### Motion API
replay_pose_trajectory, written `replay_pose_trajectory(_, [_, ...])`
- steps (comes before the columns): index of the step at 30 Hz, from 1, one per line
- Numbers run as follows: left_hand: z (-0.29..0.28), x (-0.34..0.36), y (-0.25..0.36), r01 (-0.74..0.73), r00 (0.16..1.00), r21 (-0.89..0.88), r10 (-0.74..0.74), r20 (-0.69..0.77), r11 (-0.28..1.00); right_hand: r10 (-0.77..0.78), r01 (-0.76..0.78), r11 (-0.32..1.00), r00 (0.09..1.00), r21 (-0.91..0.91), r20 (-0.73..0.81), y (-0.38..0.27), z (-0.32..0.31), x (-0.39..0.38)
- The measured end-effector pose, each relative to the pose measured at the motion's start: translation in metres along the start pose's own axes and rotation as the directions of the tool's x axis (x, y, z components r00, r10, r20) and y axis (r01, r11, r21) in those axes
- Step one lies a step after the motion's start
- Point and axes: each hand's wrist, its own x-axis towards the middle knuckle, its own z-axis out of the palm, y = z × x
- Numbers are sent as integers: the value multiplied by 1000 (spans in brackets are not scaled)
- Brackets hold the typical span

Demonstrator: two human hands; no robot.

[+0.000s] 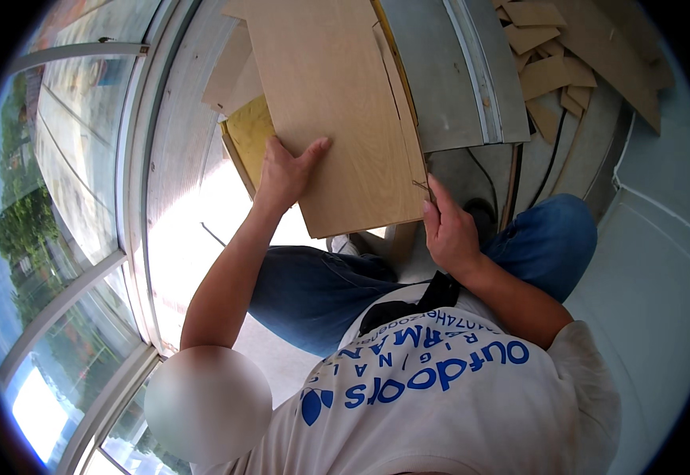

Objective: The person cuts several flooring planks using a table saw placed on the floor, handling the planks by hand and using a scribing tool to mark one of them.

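Note:
A long light-brown wooden board (341,103) extends away from me, its near end above my lap. My left hand (285,174) is closed on the board's left edge, thumb lying on its upper face. At the near right corner is my right hand (452,233), fingers bent together and close to the edge. A thin dark sliver (419,185) shows by its fingertips. What those fingers pinch, if anything, I cannot make out. Along the board's right side runs a narrow wooden strip (396,87). A yellowish panel (251,131) shows beneath the board at its left.
A grey metal surface with a rail (471,71) stands to the right of the board. Several wooden offcuts (547,75) lie heaped at the far right. Dark cables (552,158) hang or run below. Framed windows (83,158) line my left side; a pale wall (646,261) is on my right.

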Motion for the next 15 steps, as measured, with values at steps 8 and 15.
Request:
replay_pose_trajectory(8, [-1, -3, 4, 9, 1000, 44, -10, 26, 999, 11, -11, 1000, 1000, 8, 3, 0, -2, -2])
replay_pose_trajectory(15, [-1, -4, 4, 2, 1000, 50, -3, 21, 999, 16, -16, 1000, 1000, 10, -4, 0, -2, -3])
